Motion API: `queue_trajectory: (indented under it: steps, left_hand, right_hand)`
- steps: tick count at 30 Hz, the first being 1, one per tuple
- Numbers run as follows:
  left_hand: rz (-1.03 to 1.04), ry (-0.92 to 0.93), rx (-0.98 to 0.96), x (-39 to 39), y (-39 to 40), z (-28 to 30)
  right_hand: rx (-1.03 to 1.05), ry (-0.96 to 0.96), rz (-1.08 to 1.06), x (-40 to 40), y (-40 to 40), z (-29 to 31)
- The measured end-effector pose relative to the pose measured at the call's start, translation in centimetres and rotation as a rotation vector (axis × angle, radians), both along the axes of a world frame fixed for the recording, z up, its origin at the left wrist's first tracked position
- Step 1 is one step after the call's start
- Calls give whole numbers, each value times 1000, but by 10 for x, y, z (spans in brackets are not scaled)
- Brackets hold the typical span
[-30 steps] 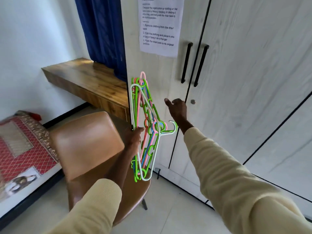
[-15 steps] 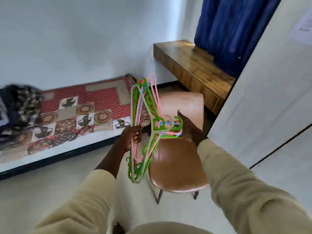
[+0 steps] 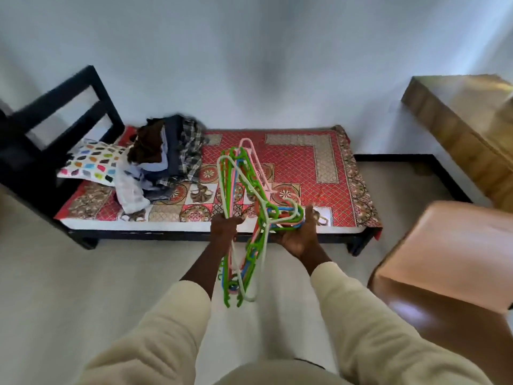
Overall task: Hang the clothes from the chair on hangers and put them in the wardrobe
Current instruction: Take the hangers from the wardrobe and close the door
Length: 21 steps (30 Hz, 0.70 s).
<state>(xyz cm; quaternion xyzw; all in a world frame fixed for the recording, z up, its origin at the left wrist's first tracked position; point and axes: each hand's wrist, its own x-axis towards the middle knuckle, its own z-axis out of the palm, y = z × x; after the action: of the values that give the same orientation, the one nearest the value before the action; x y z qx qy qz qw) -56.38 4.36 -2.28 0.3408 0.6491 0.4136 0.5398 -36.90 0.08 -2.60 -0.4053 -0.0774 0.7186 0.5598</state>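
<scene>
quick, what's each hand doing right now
Left hand: closed, gripping the bundle of hangers.
Right hand: closed, holding the hook end of the same bundle.

Two arms in cream long sleeves reach forward from the bottom of the view, forearms bare below pushed-up cuffs. The left hand (image 3: 224,227) is curled around one side of a bunch of green, pink, white and blue plastic hangers (image 3: 244,218). The right hand (image 3: 298,237) cups the bunch's hooks, fingers curled around them.
</scene>
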Motion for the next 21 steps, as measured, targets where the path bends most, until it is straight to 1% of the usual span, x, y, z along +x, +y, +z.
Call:
queue_trajectory:
  steps: [3, 7, 10, 13, 15, 17, 19, 21]
  left_hand:
    - [77, 91, -5, -12, 39, -14]
    - [149, 88, -24, -3, 99, -23]
    - [127, 100, -34, 7, 154, -31]
    - [65, 139, -64, 10, 206, -34]
    - [6, 108, -91, 12, 248, -33]
    - [-54, 72, -139, 13, 284, -33]
    - [-100, 54, -187, 14, 316, -40]
    - [-140, 32, -241, 20, 349, -43]
  right_hand:
    - [-24, -18, -2, -25, 42, -6]
    - [-20, -143, 113, -53, 100, -19]
    - [-57, -293, 225, -59, 153, -25]
    - [-126, -349, 221, -55, 206, -28]
    - [-133, -327, 163, -53, 243, -30]
    - [-103, -275, 117, -52, 278, -29]
    - [-119, -217, 77, -49, 308, -26]
    - [-142, -222, 64, -42, 337, -27]
